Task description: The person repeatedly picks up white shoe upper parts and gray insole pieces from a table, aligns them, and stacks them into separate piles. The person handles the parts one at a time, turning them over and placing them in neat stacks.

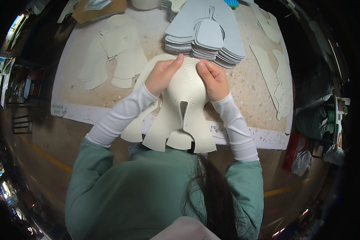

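My left hand (162,76) and my right hand (214,79) grip a cream leather shoe-upper piece (184,86) by the two sides of its rounded far end, thumbs on top and fingers mostly hidden underneath. The piece has a pebbled grain, a slit with small punched holes along it, and flared ends hanging past the table's near edge. Below it and to its left shows another cream piece (137,127), partly covered; whether my left hand holds it too, I cannot tell. Both hands are closed, just short of a tall stack of light grey-blue cut pieces (210,34).
Several loose cream pieces (122,44) overlap on the left of the table (148,36). More curved cream pieces (274,80) lie along its right side. A brown cardboard piece (102,12) with clear plastic sits far left. A red container (295,152) stands beyond the right edge.
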`<state>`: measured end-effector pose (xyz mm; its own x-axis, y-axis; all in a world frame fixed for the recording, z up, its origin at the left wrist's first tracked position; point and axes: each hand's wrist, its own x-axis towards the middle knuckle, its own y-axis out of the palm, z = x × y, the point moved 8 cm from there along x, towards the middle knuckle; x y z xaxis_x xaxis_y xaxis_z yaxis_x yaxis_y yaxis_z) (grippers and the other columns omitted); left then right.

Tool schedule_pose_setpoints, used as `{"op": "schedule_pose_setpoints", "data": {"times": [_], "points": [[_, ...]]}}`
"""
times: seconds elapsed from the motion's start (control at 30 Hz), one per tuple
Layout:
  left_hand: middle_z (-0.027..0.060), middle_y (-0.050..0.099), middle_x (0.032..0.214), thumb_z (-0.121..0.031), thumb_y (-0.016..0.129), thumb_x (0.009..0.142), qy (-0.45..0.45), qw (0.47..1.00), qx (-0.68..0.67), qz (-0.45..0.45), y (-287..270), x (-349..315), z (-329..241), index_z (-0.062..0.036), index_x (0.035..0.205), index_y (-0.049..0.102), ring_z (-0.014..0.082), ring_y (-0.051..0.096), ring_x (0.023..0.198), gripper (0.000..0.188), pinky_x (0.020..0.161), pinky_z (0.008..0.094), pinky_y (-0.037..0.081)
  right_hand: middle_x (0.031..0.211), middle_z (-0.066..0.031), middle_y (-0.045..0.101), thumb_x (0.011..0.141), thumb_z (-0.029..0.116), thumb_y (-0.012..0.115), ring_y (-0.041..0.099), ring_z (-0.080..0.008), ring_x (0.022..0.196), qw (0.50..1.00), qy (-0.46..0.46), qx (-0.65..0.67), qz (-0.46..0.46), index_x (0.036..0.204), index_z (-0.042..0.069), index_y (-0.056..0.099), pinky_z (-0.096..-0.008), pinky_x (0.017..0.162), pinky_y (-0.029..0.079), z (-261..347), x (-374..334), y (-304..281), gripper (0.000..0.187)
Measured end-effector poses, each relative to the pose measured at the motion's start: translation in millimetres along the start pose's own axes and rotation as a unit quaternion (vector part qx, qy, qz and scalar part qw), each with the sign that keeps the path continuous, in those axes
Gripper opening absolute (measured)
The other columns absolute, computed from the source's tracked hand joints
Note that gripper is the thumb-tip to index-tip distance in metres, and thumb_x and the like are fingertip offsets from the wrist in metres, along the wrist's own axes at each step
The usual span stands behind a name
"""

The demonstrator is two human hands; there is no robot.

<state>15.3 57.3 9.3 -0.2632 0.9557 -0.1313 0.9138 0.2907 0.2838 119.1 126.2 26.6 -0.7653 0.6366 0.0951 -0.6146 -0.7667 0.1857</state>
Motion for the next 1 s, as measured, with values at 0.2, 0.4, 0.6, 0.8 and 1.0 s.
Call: {"op": "schedule_pose_setpoints", "data": {"times": [0.2, 0.4, 0.6, 0.8, 1.0], "points": [[0.0065, 0.065, 0.090, -0.036, 0.046, 0.096, -0.031, 0.996, -0.074, 0.043, 4.9, -12.9, -11.3, 0.0033, 0.101, 0.063, 0.0090, 0.060, 0.077, 0.043, 0.070, 0.0212, 0.047, 0.086, -0.0032, 0.064, 0.096, 0.033, 0.047, 0.055, -0.0056, 0.076, 0.991, 0.077, 0.110, 0.010, 0.096, -0.002, 0.063, -0.0192, 0.067, 0.044, -1.7, -10.7, 11.2, 0.039], [0.0067, 0.065, 0.089, -0.034, 0.046, 0.096, -0.058, 0.993, -0.081, 0.059, 6.5, -17.3, -12.7, 0.0030, 0.099, 0.064, 0.0093, 0.060, 0.076, 0.042, 0.069, 0.0218, 0.048, 0.082, -0.0037, 0.065, 0.095, 0.043, 0.044, 0.057, -0.0069, 0.072, 0.984, 0.147, 0.098, 0.034, 0.091, -0.002, 0.065, -0.0203, 0.066, 0.045, -7.1, -16.4, 14.9, 0.049], [0.0071, 0.066, 0.089, -0.035, 0.046, 0.095, -0.074, 0.992, -0.070, 0.071, 7.2, -20.6, -12.3, 0.0030, 0.098, 0.065, 0.0098, 0.061, 0.076, 0.042, 0.069, 0.0223, 0.048, 0.083, -0.0044, 0.065, 0.094, 0.047, 0.042, 0.058, -0.0071, 0.072, 0.976, 0.181, 0.101, 0.072, 0.092, -0.001, 0.065, -0.0202, 0.066, 0.045, -11.7, -20.2, 18.3, 0.053], [0.0074, 0.066, 0.088, -0.035, 0.047, 0.095, -0.073, 0.993, -0.064, 0.071, 7.8, -20.9, -13.1, 0.0032, 0.098, 0.065, 0.0102, 0.061, 0.076, 0.042, 0.069, 0.0224, 0.048, 0.086, -0.0054, 0.066, 0.094, 0.049, 0.041, 0.060, -0.0084, 0.075, 0.971, 0.184, 0.135, 0.074, 0.096, -0.001, 0.064, -0.0209, 0.069, 0.047, -12.6, -21.2, 21.9, 0.055], [0.0078, 0.066, 0.086, -0.035, 0.046, 0.095, -0.084, 0.993, -0.065, 0.043, 2.6, -20.0, -7.4, 0.0029, 0.097, 0.064, 0.0106, 0.061, 0.076, 0.042, 0.068, 0.0220, 0.048, 0.088, -0.0061, 0.066, 0.094, 0.048, 0.041, 0.060, -0.0089, 0.077, 0.973, 0.170, 0.138, 0.072, 0.099, -0.001, 0.064, -0.0216, 0.069, 0.047, -9.8, -20.4, 23.7, 0.054]]}}
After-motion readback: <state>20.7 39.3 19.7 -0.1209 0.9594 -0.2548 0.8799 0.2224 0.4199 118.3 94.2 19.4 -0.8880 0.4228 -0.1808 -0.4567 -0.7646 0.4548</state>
